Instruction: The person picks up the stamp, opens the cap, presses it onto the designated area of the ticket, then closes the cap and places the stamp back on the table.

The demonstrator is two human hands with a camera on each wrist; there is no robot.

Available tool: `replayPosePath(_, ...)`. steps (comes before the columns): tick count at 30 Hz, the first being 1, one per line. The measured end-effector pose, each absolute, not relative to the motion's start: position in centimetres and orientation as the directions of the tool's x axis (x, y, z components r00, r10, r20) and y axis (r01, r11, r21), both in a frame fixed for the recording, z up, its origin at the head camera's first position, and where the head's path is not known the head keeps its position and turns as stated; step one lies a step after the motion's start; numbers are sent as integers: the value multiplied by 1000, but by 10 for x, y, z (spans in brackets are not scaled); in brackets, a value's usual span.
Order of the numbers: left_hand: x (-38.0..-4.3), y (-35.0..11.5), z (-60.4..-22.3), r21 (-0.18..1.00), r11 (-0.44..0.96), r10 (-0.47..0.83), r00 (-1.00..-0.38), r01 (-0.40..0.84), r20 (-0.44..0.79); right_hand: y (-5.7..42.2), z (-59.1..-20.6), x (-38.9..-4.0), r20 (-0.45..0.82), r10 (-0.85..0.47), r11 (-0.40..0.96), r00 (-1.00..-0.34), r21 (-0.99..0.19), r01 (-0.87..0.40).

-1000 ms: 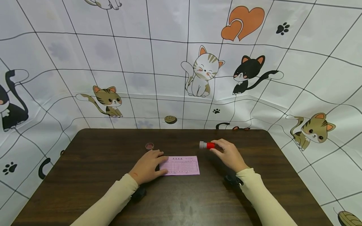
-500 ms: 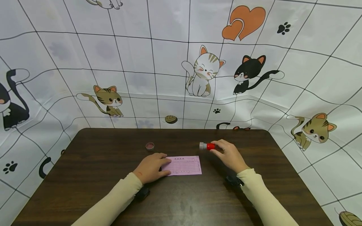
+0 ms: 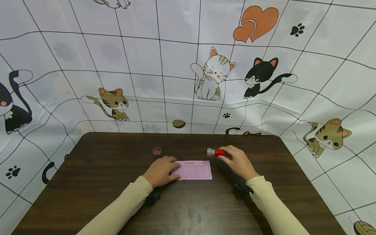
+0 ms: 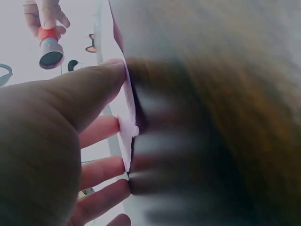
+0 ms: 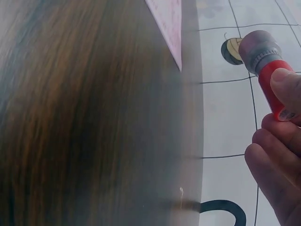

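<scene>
My left hand (image 3: 161,171) lies over the left end of a pink printed form (image 3: 195,170), its thumb and fingertips pressing on the paper. In the left wrist view the thumb (image 4: 101,82) touches the form near its close edge, with the fingers fairly straight. My right hand (image 3: 238,160) pinches a round stamp (image 3: 215,152) by its red handle, off to the right of the form. The stamp lies sideways in the air, its grey round head pointing left. In the right wrist view the stamp's head (image 5: 258,49) hides its printing face.
A small round cap (image 3: 156,151), reddish inside, sits on the dark wooden table (image 3: 194,209) beyond my left hand. A white sheet printed with cats and grid lines (image 3: 170,58) hangs behind the table and along its sides.
My left hand has slid the pink form slightly to the right. The right hand holds the stamp in nearly the same place. The view has shifted a little.
</scene>
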State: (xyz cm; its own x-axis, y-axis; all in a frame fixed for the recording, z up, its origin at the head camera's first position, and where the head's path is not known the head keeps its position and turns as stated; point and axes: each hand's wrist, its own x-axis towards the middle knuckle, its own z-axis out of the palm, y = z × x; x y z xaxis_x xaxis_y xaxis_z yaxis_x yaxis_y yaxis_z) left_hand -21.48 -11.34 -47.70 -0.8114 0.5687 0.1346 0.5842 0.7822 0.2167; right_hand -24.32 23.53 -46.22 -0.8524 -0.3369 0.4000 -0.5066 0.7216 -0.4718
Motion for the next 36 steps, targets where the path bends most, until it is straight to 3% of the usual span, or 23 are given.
replayPosePath(16, -217, -109, -478, 230, 798, 545, -830, 556, 116, 220, -454, -239, 362, -264, 498, -894, -742, -448)
replayPosePath(30, -217, -109, -475, 249, 796, 540, -833, 551, 115, 197, -428, -218, 423, -228, 479, -877, -735, -479)
replayPosePath(36, -217, -109, -476, 249, 798, 539, -835, 549, 114, 199, -444, -226, 437, -216, 470, -873, -737, -485)
